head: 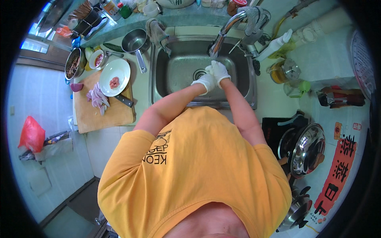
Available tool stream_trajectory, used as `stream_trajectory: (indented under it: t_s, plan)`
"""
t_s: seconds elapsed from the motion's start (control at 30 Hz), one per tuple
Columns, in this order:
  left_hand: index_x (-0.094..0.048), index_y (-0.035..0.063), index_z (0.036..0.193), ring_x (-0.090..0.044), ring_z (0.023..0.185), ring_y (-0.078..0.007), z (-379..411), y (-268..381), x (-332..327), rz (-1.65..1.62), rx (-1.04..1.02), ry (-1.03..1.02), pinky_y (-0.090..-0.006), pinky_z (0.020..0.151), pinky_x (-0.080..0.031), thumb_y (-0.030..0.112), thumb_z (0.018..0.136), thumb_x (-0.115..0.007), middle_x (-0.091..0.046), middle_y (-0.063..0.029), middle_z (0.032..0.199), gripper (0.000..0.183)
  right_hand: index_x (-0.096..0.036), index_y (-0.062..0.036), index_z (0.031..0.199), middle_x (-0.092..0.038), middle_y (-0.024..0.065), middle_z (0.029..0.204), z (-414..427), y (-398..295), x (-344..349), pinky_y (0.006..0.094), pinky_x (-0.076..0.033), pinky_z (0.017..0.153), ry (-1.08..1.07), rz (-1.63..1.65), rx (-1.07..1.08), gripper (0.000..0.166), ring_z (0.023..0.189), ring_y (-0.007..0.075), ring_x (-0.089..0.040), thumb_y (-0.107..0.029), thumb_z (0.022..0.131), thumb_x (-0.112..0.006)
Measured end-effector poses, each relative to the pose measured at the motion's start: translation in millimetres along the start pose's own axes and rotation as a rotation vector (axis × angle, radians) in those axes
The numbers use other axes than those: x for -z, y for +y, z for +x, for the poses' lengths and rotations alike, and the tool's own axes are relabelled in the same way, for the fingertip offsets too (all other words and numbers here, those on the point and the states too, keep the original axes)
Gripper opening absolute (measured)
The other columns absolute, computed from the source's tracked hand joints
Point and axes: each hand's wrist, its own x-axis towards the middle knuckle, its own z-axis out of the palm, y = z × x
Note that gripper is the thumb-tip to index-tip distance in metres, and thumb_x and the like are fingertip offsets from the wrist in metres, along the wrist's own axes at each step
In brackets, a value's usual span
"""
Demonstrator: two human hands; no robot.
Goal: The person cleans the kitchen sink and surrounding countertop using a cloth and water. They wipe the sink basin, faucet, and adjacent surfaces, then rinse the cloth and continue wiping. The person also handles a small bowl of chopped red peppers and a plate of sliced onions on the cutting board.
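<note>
My left hand (206,82) and my right hand (219,70), both in white gloves, touch each other over the stainless steel sink (175,70). They are just below the mouth of the chrome faucet (222,34), near the drain (198,74). The fingers overlap, so whether anything is between them cannot be told. A grey cloth (254,21) hangs over the faucet's neck, and another cloth (157,33) lies over the sink's back left corner.
Left of the sink, a wooden cutting board (119,114) bears sliced onion (97,98), a knife (124,100) and a white plate (120,73) with raw meat. A saucepan (135,41) stands behind. At right are a glass jug (279,73) and a lidded pan (308,150) by the stove.
</note>
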Motion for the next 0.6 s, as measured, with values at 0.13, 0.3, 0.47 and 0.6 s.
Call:
stream_trajectory:
  t_s: [0.13,0.3,0.47,0.6]
  plan:
    - [-0.062,0.0127,0.119,-0.059,0.108,-0.0368,-4.8,-25.5,-25.2,-0.037,0.001,-0.010,-0.0414,0.094,-0.044,0.037,0.089,-0.054,-0.063,-0.0200,0.117,0.039,-0.062,-0.0027,0.094,-0.066,0.0272,0.094,0.1,4.8,-7.5,0.0504,-0.050,0.078,0.042,-0.688,0.200,0.027,0.087,0.0426,-0.064,-0.029,0.087,-0.060]
    - [-0.066,0.0114,0.109,-0.065,0.094,-0.0388,-40.0,29.5,15.4,-0.061,-0.063,0.009,-0.0451,0.084,-0.049,0.034,0.090,-0.051,-0.068,-0.0204,0.103,0.033,-0.059,-0.0024,0.096,-0.065,0.0287,0.094,2.2,48.9,-0.5,0.0498,-0.050,0.079,0.014,-0.781,0.159,0.033,0.089,0.0438,-0.064,-0.034,0.085,-0.061]
    - [-0.061,0.0107,0.114,-0.064,0.098,-0.0377,-27.9,-19.0,-18.9,-0.076,0.014,0.047,-0.0441,0.086,-0.049,0.035,0.089,-0.051,-0.067,-0.0196,0.107,0.036,-0.061,-0.0024,0.095,-0.068,0.0227,0.095,3.2,32.5,-11.2,0.0465,-0.050,0.079,0.013,-0.296,-0.182,0.030,0.091,0.0395,-0.065,-0.031,0.088,-0.061]
    - [-0.053,0.0102,0.123,-0.063,0.100,-0.0357,-35.3,30.6,29.1,-0.224,-0.035,0.079,-0.0442,0.081,-0.051,0.032,0.090,-0.052,-0.066,-0.0179,0.109,0.040,-0.063,-0.0087,0.088,-0.064,0.0086,0.077,-10.9,51.5,6.1,0.0367,-0.049,0.067,0.044,0.607,-0.326,0.026,0.072,0.0244,-0.062,-0.035,0.090,-0.061]
